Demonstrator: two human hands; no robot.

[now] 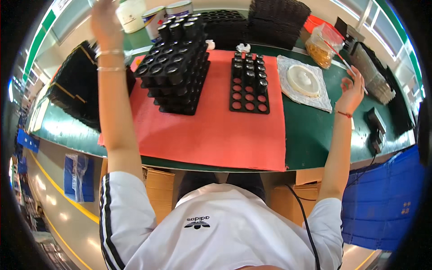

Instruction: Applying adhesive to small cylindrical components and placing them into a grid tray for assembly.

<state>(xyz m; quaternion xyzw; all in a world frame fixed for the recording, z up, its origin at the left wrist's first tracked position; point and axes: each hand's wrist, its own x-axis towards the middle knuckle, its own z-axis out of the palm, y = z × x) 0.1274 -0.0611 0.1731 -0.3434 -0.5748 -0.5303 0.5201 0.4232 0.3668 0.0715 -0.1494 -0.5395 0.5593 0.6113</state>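
Note:
My right hand is raised at the right of the table, its fingers pinched round a thin red-and-white stick; whether it is a brush I cannot make out. My left hand reaches to the far left beside a white jar; its fingers are smeared and partly cut off by the top edge. Between my arms, a black tray with round holes lies on a red mat, short black cylinders filling its far rows. To its left rises a stack of black trays loaded with similar cylinders.
A shallow white dish rests on a pale cloth, near a clear bag of yellowish pieces. Paint-type cans and piles of black trays line the back. More trays stand left; a black adapter sits right.

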